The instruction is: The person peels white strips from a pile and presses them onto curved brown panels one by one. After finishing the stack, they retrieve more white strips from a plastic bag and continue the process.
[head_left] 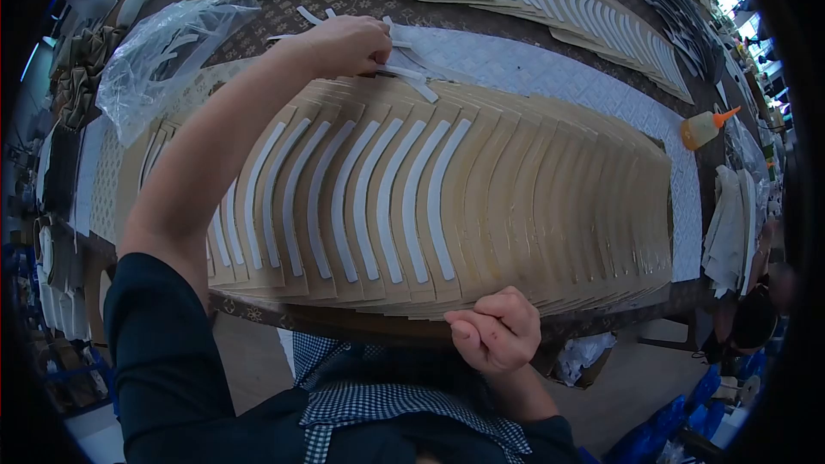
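No readable text, label, brand, number or sign anywhere, near or far, left or right.

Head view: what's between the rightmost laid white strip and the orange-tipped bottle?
From the strip to the bottle, the head view shows overlapping tan pieces with no strips on them, then an edge of the white sheet.
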Action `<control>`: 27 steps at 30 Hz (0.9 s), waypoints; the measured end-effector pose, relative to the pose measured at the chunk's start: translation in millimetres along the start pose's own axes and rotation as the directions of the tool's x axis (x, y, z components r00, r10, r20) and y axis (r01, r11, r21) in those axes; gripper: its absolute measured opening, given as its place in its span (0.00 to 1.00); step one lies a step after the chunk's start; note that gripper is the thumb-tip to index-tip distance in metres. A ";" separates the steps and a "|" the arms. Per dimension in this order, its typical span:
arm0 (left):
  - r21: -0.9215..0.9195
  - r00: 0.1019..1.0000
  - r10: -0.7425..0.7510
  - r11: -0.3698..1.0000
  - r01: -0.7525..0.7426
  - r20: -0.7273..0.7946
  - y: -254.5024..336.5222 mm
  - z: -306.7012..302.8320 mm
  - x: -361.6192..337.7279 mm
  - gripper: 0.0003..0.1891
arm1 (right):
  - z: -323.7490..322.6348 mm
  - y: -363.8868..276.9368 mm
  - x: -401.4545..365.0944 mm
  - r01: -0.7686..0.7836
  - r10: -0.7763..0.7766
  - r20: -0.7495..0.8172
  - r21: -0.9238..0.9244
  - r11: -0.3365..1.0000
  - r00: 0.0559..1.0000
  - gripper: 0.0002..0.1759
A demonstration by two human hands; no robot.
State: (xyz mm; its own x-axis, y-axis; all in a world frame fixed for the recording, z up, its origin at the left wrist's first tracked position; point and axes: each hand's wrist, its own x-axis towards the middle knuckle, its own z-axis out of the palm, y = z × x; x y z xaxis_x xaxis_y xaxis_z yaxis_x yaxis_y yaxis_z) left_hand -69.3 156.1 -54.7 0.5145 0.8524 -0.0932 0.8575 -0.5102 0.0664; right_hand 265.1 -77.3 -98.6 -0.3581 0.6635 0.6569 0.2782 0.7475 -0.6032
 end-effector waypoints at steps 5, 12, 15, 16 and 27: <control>-0.074 0.998 -0.044 0.996 0.047 0.042 -3.3 -0.3 5.8 0.06 | 1.3 0.3 2.5 -0.015 0.015 -0.003 0.020 1.000 1.000 0.07; -0.221 0.987 -0.135 0.969 0.114 -0.084 -8.1 -4.7 -1.1 0.09 | 1.3 0.5 1.5 -0.005 0.005 -0.029 0.030 1.000 1.000 0.07; -0.264 0.927 -0.130 0.964 0.035 -0.351 -4.1 -26.0 -11.5 0.07 | 2.4 0.7 1.1 0.000 0.001 -0.045 0.033 0.999 0.999 0.06; -0.219 0.903 -0.177 0.971 0.095 -0.391 -1.5 -35.8 -16.5 0.05 | 2.1 0.3 1.3 0.003 -0.002 -0.047 0.034 0.999 0.999 0.06; -0.992 0.934 -0.344 0.112 -0.060 -0.095 163.8 -59.0 -90.8 0.04 | 0.7 -17.5 36.4 -0.336 0.424 -0.088 0.474 0.814 0.901 0.14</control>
State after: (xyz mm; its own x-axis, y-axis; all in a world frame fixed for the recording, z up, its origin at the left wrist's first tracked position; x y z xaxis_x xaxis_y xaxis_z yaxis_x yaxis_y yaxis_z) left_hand 23.9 1.8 23.2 0.1852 0.9826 -0.0156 0.0561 0.0053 0.9984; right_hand 246.5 -66.2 -64.4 -0.1259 0.9179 0.3762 -0.0753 0.3693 -0.9262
